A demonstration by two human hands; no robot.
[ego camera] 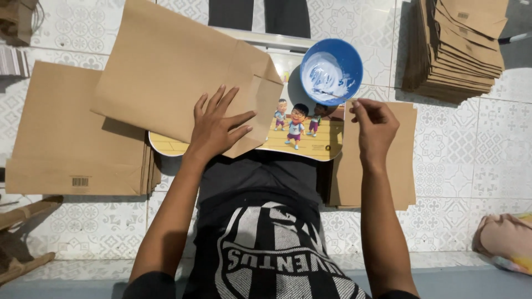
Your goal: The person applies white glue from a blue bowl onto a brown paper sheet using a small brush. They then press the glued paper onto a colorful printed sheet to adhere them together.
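My left hand (215,126) lies flat with fingers spread on a folded brown paper bag (172,66), which rests tilted across a small lap table with a cartoon picture (310,135). My right hand (374,126) hovers just right of that table, fingers curled with the tips pinched together; I see nothing held in it. Just above it, a blue bowl (332,69) of white glue sits on the table's far right corner, with a thin stick lying in it.
A stack of flat brown bags (66,138) lies on the patterned tile floor at left, another stack (454,44) at the upper right, and a flat brown sheet (404,160) under my right forearm. Wooden pieces (22,232) lie at lower left.
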